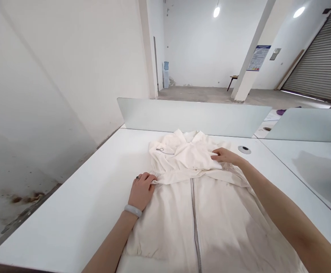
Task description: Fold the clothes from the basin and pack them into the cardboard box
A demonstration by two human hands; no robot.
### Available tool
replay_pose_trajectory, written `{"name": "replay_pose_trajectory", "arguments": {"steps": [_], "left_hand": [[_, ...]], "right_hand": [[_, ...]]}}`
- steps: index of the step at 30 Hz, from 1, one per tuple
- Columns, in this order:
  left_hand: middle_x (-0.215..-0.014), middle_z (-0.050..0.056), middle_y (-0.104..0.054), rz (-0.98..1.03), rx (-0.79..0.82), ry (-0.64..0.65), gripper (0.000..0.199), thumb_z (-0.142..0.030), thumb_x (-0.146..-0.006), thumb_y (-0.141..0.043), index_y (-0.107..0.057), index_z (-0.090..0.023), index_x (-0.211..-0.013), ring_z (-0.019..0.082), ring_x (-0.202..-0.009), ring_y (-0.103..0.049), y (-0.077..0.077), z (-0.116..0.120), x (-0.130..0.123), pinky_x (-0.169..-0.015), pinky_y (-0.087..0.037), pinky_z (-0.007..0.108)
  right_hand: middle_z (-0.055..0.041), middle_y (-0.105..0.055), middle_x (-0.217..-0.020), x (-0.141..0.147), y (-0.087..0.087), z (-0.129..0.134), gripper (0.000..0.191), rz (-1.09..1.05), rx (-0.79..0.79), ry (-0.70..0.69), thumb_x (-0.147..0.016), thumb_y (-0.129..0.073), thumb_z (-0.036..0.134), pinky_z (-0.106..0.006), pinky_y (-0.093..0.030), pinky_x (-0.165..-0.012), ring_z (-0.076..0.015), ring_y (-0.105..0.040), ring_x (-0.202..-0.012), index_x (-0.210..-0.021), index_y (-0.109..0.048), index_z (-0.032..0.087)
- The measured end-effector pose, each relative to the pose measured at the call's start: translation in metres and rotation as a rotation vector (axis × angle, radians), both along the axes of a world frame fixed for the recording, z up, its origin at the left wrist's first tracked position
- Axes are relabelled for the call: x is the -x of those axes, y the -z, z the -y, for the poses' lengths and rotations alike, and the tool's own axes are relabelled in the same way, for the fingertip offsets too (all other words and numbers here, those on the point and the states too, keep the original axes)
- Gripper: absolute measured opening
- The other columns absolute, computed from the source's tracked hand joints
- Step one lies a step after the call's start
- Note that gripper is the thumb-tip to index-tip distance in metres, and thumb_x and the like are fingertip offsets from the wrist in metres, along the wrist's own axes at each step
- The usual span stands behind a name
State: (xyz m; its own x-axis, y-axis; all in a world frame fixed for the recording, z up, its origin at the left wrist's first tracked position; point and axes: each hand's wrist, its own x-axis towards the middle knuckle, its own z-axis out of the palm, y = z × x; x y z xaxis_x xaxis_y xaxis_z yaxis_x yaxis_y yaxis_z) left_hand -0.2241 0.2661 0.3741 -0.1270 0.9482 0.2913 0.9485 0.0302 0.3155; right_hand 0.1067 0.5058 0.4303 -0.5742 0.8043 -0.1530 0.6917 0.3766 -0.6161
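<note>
A cream zip-front garment point(171, 208) lies spread on the white table point(97, 182), its collar at the far end and a long grey zipper point(194, 220) down its middle. A smaller zipper point(165, 151) shows at the upper left of the garment. My left hand point(143, 188), with a ring and a pale bangle on the wrist, has its fingers closed on the garment's left edge near the waist seam. Across the upper right part, my right hand point(223, 156) pinches the fabric between thumb and fingers.
Behind the garment stands a frosted divider point(193, 116), with another divider point(310, 124) to its right. A round cable hole point(244, 149) is in the table beyond my right hand. A white wall point(68, 68) runs along the left. A pale green object sits at the right edge.
</note>
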Motion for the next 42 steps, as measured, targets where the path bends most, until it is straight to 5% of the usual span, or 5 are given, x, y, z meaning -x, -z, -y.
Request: {"name": "replay_pose_trajectory", "arguments": {"steps": [5, 13, 22, 34, 42], "left_hand": [[-0.097, 0.005, -0.06, -0.029, 0.006, 0.012, 0.026, -0.008, -0.077, -0.043, -0.062, -0.022, -0.09, 0.023, -0.092, -0.054, 0.0, -0.001, 0.002, -0.082, -0.044, 0.038], [-0.096, 0.006, -0.062, -0.019, -0.001, 0.043, 0.027, -0.011, -0.077, -0.041, -0.062, -0.021, -0.091, 0.024, -0.09, -0.054, -0.001, -0.003, 0.005, -0.08, -0.046, 0.038], [-0.095, 0.006, -0.06, 0.036, -0.03, 0.065, 0.026, -0.016, -0.079, -0.041, -0.062, -0.02, -0.093, 0.023, -0.09, -0.054, 0.001, -0.004, 0.007, -0.08, -0.047, 0.037], [-0.107, 0.008, -0.054, 0.072, -0.099, 0.036, 0.022, -0.017, -0.077, -0.046, -0.061, -0.021, -0.093, 0.025, -0.102, -0.049, 0.008, -0.005, 0.01, -0.093, -0.042, 0.042], [-0.107, 0.007, -0.054, 0.087, -0.071, 0.029, 0.023, -0.017, -0.077, -0.046, -0.062, -0.02, -0.093, 0.024, -0.102, -0.048, 0.007, -0.005, 0.009, -0.094, -0.041, 0.041]], "right_hand": [[-0.0015, -0.058, -0.076, 0.006, 0.008, 0.001, 0.033, -0.321, 0.029, 0.175, -0.081, -0.051, 0.048, -0.022, -0.039, -0.059, -0.0119, -0.052, -0.066, -0.091, -0.057, 0.017], [-0.0045, -0.061, -0.075, 0.009, 0.05, 0.005, 0.027, -0.286, 0.0, 0.419, -0.076, -0.056, 0.037, -0.023, -0.041, -0.064, -0.0165, -0.056, -0.074, -0.089, -0.061, 0.014], [0.0003, -0.055, -0.07, 0.004, 0.045, 0.01, 0.038, -0.345, 0.166, 0.316, -0.07, -0.063, 0.049, -0.021, -0.038, -0.046, -0.01, -0.048, -0.055, -0.088, -0.058, 0.016], [0.0, -0.052, -0.062, -0.002, 0.041, 0.005, 0.022, -0.136, -0.073, 0.28, -0.071, -0.061, 0.033, -0.022, -0.034, -0.053, -0.0121, -0.048, -0.059, -0.063, -0.047, 0.018], [-0.0073, -0.063, -0.091, 0.001, 0.043, 0.007, 0.027, 0.004, -0.159, 0.266, -0.077, -0.06, 0.029, -0.023, -0.043, -0.063, -0.016, -0.058, -0.077, -0.101, -0.058, 0.015]]}}
